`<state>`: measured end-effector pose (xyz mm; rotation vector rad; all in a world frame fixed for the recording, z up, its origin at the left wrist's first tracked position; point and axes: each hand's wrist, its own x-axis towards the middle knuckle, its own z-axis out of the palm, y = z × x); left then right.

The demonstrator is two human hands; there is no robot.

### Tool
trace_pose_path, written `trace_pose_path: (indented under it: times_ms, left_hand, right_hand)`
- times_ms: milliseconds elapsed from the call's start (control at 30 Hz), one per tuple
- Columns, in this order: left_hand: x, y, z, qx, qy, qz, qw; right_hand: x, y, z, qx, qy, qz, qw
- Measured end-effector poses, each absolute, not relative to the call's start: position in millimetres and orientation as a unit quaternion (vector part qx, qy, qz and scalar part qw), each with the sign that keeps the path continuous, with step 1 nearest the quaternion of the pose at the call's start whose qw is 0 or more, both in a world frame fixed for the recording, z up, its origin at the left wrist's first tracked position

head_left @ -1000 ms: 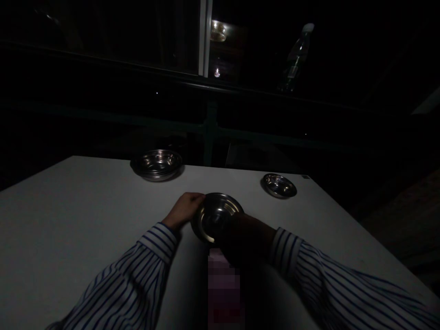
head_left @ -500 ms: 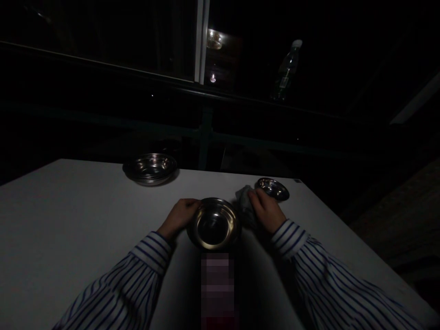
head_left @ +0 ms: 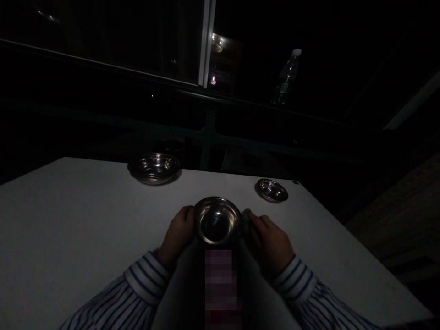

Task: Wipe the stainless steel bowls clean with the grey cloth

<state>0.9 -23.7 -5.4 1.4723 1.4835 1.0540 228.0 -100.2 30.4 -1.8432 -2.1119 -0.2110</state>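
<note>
A shiny metal bowl (head_left: 217,224) is held up above the near part of the table, its inside tilted toward me. My left hand (head_left: 178,233) is closed on the bowl's left rim, with the fingertips hidden behind it. At the bowl's right side, my right hand (head_left: 271,238) is closed on a grey cloth (head_left: 245,220). Only a small piece of that cloth shows, against the outer right edge of the bowl.
On the white table (head_left: 85,229) stand a stack of metal bowls (head_left: 154,168) at the far left edge and a single metal bowl (head_left: 272,190) at the far right. Behind the table, a plastic bottle (head_left: 287,78) stands near a window frame (head_left: 206,46). The scene is very dark.
My right hand has come out of the bowl's inside with the cloth, swung right, then moved to the bowl's outer right side. My left hand keeps its hold, now lower on the rim.
</note>
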Motion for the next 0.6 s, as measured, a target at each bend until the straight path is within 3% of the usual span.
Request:
trace_pose_path:
  times_ms: [133, 367, 600]
  left_hand:
    - [7.9, -28.4, -4.5, 0.592, 0.591, 0.407, 0.368]
    - [13.9, -23.7, -2.7, 0.548, 0.615, 0.421, 0.381]
    - [16.1, -16.5, -0.2, 0.568, 0.610, 0.411, 0.370]
  right_hand:
    - [206.5, -116.6, 22.3, -0.648, -0.753, -0.028, 0.107]
    - [206.9, -121.7, 14.9, -0.585, -0.777, 0.130, 0.192]
    - [210.6, -113.5, 16.8, -0.550, -0.783, 0.171, 0.234]
